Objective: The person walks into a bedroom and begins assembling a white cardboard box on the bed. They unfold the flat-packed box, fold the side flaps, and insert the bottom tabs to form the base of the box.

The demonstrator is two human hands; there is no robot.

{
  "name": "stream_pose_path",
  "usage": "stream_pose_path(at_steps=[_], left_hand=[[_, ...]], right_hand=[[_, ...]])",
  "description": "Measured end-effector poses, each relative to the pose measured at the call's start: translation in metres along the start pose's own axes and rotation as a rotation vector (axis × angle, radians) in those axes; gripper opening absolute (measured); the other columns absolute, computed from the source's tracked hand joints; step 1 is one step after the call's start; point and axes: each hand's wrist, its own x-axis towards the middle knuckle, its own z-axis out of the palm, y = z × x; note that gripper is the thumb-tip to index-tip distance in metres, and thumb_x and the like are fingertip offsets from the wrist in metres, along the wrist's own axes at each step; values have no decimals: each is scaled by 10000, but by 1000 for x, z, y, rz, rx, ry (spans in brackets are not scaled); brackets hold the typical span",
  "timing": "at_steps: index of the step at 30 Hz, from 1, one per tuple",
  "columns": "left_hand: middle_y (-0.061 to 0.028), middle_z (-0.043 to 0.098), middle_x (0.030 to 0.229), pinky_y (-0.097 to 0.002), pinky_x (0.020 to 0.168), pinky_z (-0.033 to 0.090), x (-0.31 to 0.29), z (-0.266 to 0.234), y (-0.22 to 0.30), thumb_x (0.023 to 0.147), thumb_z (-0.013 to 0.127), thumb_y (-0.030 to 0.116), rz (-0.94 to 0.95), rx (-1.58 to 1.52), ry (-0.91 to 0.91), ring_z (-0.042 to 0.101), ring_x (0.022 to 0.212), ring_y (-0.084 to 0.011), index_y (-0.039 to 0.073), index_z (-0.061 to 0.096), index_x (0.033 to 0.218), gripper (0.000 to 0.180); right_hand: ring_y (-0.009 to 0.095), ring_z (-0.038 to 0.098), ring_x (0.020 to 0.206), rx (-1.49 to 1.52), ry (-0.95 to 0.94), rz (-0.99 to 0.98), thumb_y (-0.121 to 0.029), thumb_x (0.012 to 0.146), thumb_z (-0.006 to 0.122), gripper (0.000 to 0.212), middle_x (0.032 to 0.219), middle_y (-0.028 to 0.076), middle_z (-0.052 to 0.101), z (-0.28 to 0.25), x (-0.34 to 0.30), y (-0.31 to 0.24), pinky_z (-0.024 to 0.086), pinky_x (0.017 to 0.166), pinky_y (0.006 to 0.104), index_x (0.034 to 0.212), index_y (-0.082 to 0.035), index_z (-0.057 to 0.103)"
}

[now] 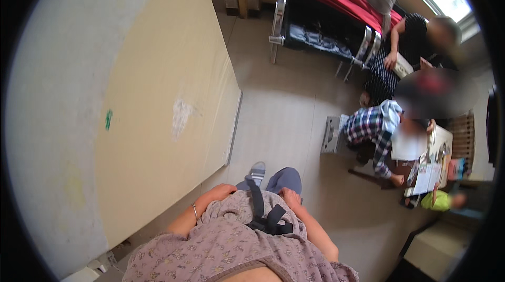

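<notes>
My left hand rests beside the hem of my floral mauve top, its back toward me and its fingers stretched toward my leg. No held object shows in it. At the opposite side of the hem, my right hand lies against my blue-grey trousers. Its fingers are bent and partly hidden, so I cannot tell if they hold the cloth. A black strap with a buckle hangs down my front between the hands. Ahead of the left leg shows a striped slipper.
A large cream panel fills the left side. Tiled floor lies ahead, reaching a black bench with metal arms. To the right, several people gather around a table; one in a checked shirt sits on a grey stool.
</notes>
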Motion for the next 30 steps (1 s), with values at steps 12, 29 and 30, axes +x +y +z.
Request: stream_pose_path(at_steps=[12, 29, 30], left_hand=[[-191, 618, 921, -441, 757, 462, 209, -153, 61, 807, 487, 209, -172, 19, 151, 578, 916, -377, 67, 612, 904, 213], [-147, 562, 917, -342, 748, 456, 311, -421, 93, 816, 515, 84, -131, -306, 890, 568, 840, -286, 40, 579, 1024, 222], [-151, 558, 906, -341, 741, 458, 307, -443, 103, 818, 517, 87, -123, -404, 962, 569, 832, -288, 37, 576, 1027, 223]], right_hand=[[363, 612, 872, -117, -24, -198, -272, 785, 538, 244, 904, 180, 644, -261, 240, -9, 491, 737, 460, 924, -103, 647], [333, 609, 928, -675, -368, -412, -314, 810, 476, 262, 978, 147, 639, -412, 495, -146, 485, 777, 451, 968, -169, 627], [336, 610, 919, -680, -324, -446, -304, 815, 467, 262, 965, 154, 639, -424, 503, -176, 484, 774, 455, 969, -161, 623]])
